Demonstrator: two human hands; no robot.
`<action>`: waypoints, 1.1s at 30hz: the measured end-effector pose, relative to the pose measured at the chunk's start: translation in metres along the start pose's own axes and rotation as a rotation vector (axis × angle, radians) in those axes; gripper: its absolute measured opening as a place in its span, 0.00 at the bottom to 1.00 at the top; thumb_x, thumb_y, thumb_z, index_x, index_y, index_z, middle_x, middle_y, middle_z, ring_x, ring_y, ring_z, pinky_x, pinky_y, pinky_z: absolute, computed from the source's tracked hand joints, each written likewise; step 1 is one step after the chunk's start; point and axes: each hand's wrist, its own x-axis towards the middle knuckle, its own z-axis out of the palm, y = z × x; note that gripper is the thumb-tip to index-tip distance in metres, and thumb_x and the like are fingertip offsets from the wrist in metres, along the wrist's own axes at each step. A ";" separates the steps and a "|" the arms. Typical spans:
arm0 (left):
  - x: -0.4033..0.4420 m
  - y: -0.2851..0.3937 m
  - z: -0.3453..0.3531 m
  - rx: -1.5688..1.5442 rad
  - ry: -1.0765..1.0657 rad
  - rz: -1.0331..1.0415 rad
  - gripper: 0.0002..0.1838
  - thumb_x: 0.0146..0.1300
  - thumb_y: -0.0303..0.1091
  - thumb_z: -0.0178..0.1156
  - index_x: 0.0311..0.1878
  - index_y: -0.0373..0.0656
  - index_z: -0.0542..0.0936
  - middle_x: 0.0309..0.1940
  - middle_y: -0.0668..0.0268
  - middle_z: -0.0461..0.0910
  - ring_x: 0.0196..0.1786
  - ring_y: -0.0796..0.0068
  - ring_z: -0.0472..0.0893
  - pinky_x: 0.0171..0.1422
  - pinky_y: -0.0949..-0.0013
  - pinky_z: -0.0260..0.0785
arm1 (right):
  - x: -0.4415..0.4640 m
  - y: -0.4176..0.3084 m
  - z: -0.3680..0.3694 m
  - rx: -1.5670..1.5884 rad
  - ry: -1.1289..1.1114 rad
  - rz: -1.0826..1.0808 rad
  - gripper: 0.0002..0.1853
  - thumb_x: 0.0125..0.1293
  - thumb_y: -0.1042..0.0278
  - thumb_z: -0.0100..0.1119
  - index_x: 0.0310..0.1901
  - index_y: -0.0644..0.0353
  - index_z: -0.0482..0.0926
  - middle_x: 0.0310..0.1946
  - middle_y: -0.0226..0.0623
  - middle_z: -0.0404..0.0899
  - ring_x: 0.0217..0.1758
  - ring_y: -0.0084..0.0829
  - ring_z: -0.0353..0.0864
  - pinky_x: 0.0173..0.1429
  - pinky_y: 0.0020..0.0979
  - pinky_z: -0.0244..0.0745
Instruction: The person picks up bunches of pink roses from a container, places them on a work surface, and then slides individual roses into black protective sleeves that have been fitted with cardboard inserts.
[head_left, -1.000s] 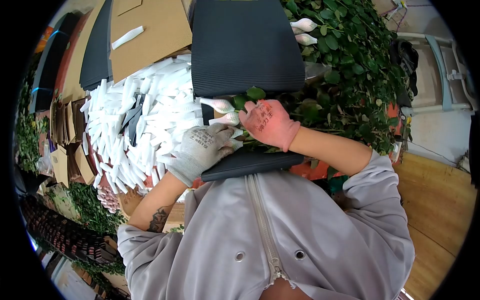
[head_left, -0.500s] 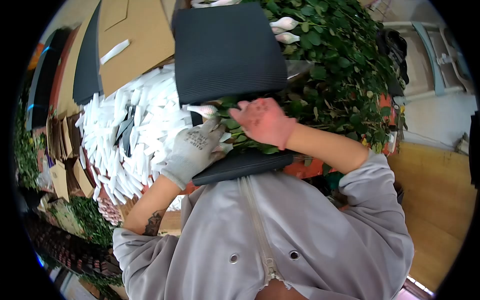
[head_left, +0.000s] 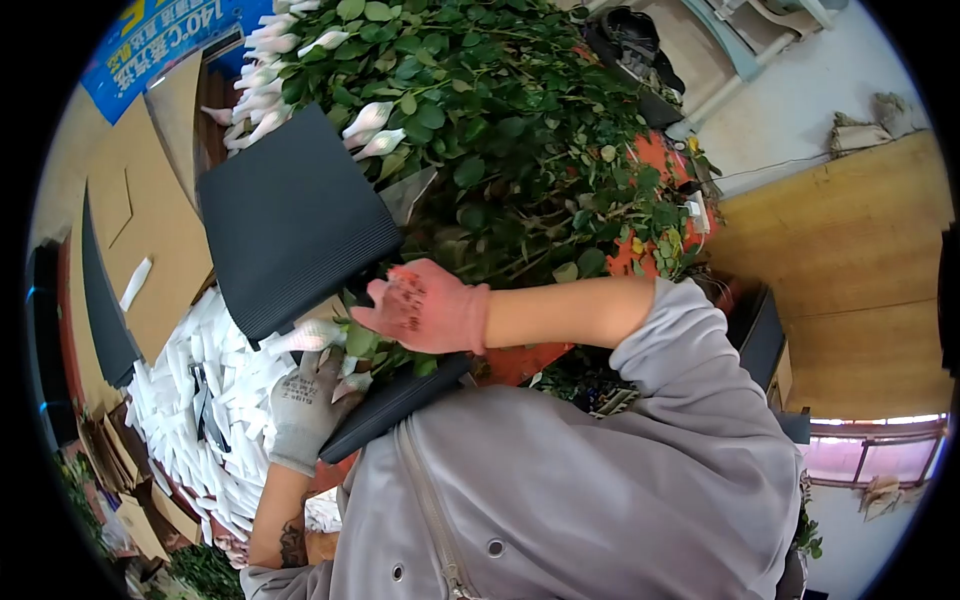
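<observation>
My left hand [head_left: 305, 408], in a grey glove, has its fingers and thumb around a small net-wrapped flower bud [head_left: 352, 384]. Just beyond its fingertips lies a larger bud in white netting [head_left: 310, 337]. My right hand [head_left: 425, 308], in a pink glove, is over the leafy flower stems [head_left: 390, 352] with its fingers curled; what lies under the palm is hidden. Close to my body, a dark padded block [head_left: 395, 405] sits below both hands. A ribbed black board [head_left: 300, 225] slopes up on the far side of them.
White foam sleeves [head_left: 215, 400] are heaped at the left. Cardboard [head_left: 145, 225] with one sleeve on it stands behind them. A large pile of leafy stems [head_left: 500, 130] covers the far side, with several wrapped buds [head_left: 265, 90] at its left. A chair [head_left: 735, 45] stands at top right.
The view has swung to the right, so the table and both hands appear further left and lower. Both hands remain by the same buds and stems.
</observation>
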 end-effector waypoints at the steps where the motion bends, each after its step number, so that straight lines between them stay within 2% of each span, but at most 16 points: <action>1: 0.000 0.000 0.001 0.048 -0.021 -0.033 0.35 0.48 0.49 0.65 0.60 0.48 0.70 0.58 0.59 0.69 0.44 0.60 0.80 0.45 0.59 0.72 | -0.009 0.004 -0.001 -0.243 0.023 -0.043 0.19 0.55 0.64 0.46 0.49 0.53 0.73 0.31 0.29 0.72 0.36 0.28 0.73 0.51 0.32 0.63; 2: 0.000 0.000 0.001 0.048 -0.014 -0.019 0.35 0.48 0.49 0.65 0.60 0.48 0.70 0.58 0.59 0.69 0.44 0.60 0.80 0.45 0.59 0.72 | -0.019 0.009 -0.001 -0.486 0.056 -0.080 0.19 0.55 0.64 0.45 0.50 0.52 0.73 0.32 0.29 0.72 0.36 0.28 0.73 0.54 0.32 0.63; 7: 0.001 -0.001 0.002 0.060 0.026 0.041 0.34 0.49 0.49 0.64 0.60 0.48 0.70 0.60 0.62 0.67 0.47 0.63 0.79 0.48 0.62 0.72 | -0.058 0.155 -0.056 0.773 0.219 0.578 0.10 0.54 0.68 0.51 0.39 0.47 0.76 0.30 0.25 0.66 0.32 0.25 0.69 0.34 0.27 0.66; 10: 0.000 -0.002 0.003 0.120 0.026 0.048 0.34 0.49 0.51 0.64 0.60 0.49 0.70 0.61 0.62 0.66 0.47 0.66 0.79 0.50 0.64 0.72 | -0.121 0.252 -0.061 0.576 0.128 0.988 0.19 0.56 0.68 0.55 0.49 0.63 0.75 0.38 0.42 0.79 0.42 0.39 0.78 0.46 0.35 0.73; 12: 0.000 0.000 0.001 0.147 0.012 0.038 0.34 0.49 0.51 0.64 0.60 0.50 0.70 0.62 0.61 0.66 0.47 0.67 0.79 0.50 0.64 0.72 | -0.172 0.321 -0.064 0.563 0.086 1.327 0.19 0.56 0.67 0.53 0.48 0.68 0.74 0.39 0.45 0.80 0.39 0.37 0.80 0.48 0.34 0.74; 13: -0.001 -0.001 0.001 0.140 0.020 0.041 0.34 0.49 0.51 0.64 0.60 0.50 0.70 0.62 0.61 0.66 0.47 0.67 0.79 0.50 0.64 0.72 | -0.234 0.372 -0.039 0.573 0.110 1.492 0.18 0.58 0.70 0.55 0.49 0.69 0.75 0.40 0.41 0.80 0.41 0.29 0.78 0.47 0.29 0.72; 14: -0.002 -0.003 0.003 0.128 0.028 0.052 0.34 0.49 0.51 0.64 0.60 0.50 0.70 0.62 0.61 0.65 0.47 0.66 0.79 0.50 0.64 0.72 | -0.290 0.414 -0.029 0.773 0.362 1.549 0.19 0.56 0.69 0.57 0.47 0.72 0.74 0.39 0.42 0.80 0.38 0.31 0.79 0.45 0.28 0.73; 16: 0.000 -0.002 0.003 0.112 0.039 0.068 0.34 0.49 0.51 0.64 0.60 0.50 0.70 0.62 0.61 0.65 0.47 0.66 0.79 0.50 0.64 0.72 | -0.349 0.463 -0.047 0.800 0.518 1.759 0.18 0.57 0.70 0.57 0.49 0.71 0.75 0.40 0.39 0.80 0.39 0.28 0.79 0.45 0.26 0.73; 20: 0.002 -0.004 0.001 0.090 0.044 0.066 0.34 0.49 0.51 0.63 0.60 0.50 0.69 0.62 0.61 0.65 0.46 0.66 0.80 0.49 0.64 0.72 | -0.260 0.441 -0.106 0.760 0.670 1.421 0.13 0.60 0.72 0.56 0.44 0.69 0.77 0.38 0.35 0.81 0.37 0.25 0.79 0.41 0.24 0.74; 22: 0.000 -0.003 0.003 0.085 0.044 0.085 0.33 0.50 0.51 0.63 0.60 0.50 0.69 0.62 0.61 0.65 0.46 0.66 0.80 0.48 0.64 0.72 | -0.202 0.413 -0.108 0.666 0.374 1.339 0.17 0.57 0.73 0.56 0.49 0.66 0.76 0.42 0.36 0.79 0.42 0.26 0.77 0.46 0.26 0.72; 24: -0.001 0.001 -0.006 0.033 0.005 0.058 0.32 0.52 0.51 0.61 0.60 0.50 0.70 0.63 0.61 0.65 0.47 0.66 0.80 0.48 0.64 0.73 | -0.128 0.337 -0.100 0.448 0.102 0.680 0.24 0.51 0.75 0.54 0.53 0.62 0.74 0.46 0.36 0.78 0.48 0.30 0.76 0.51 0.29 0.71; 26: -0.005 -0.005 0.002 0.007 0.008 0.036 0.32 0.55 0.53 0.58 0.61 0.50 0.69 0.63 0.61 0.66 0.49 0.67 0.79 0.47 0.64 0.72 | -0.057 0.249 -0.078 0.480 0.119 0.159 0.31 0.45 0.78 0.53 0.58 0.57 0.72 0.51 0.37 0.77 0.54 0.34 0.74 0.55 0.32 0.70; 28: -0.008 -0.008 0.008 0.037 0.018 0.030 0.32 0.57 0.54 0.56 0.62 0.50 0.68 0.62 0.61 0.67 0.49 0.67 0.79 0.47 0.65 0.73 | -0.007 0.163 -0.051 0.758 0.180 0.005 0.28 0.49 0.75 0.52 0.57 0.58 0.72 0.44 0.36 0.78 0.46 0.30 0.77 0.53 0.31 0.72; 29: -0.008 -0.008 0.010 0.048 0.019 0.030 0.32 0.57 0.55 0.55 0.62 0.49 0.68 0.63 0.62 0.67 0.49 0.67 0.80 0.46 0.65 0.73 | 0.006 0.103 -0.029 0.658 0.167 -0.060 0.23 0.53 0.75 0.50 0.54 0.59 0.72 0.36 0.34 0.75 0.39 0.28 0.76 0.51 0.32 0.72; 32: -0.006 -0.006 0.006 0.031 -0.047 -0.014 0.32 0.57 0.55 0.56 0.62 0.48 0.70 0.62 0.66 0.68 0.49 0.68 0.80 0.46 0.65 0.73 | 0.045 0.059 -0.037 0.865 -0.339 -0.220 0.16 0.62 0.70 0.44 0.51 0.60 0.72 0.36 0.36 0.73 0.34 0.28 0.77 0.47 0.33 0.74; 33: -0.008 -0.008 0.008 0.001 -0.024 -0.011 0.32 0.56 0.55 0.57 0.61 0.49 0.70 0.61 0.65 0.69 0.49 0.68 0.79 0.47 0.65 0.72 | 0.044 0.031 -0.011 0.860 -0.327 -0.244 0.16 0.62 0.70 0.44 0.51 0.60 0.72 0.36 0.36 0.73 0.34 0.28 0.77 0.47 0.33 0.74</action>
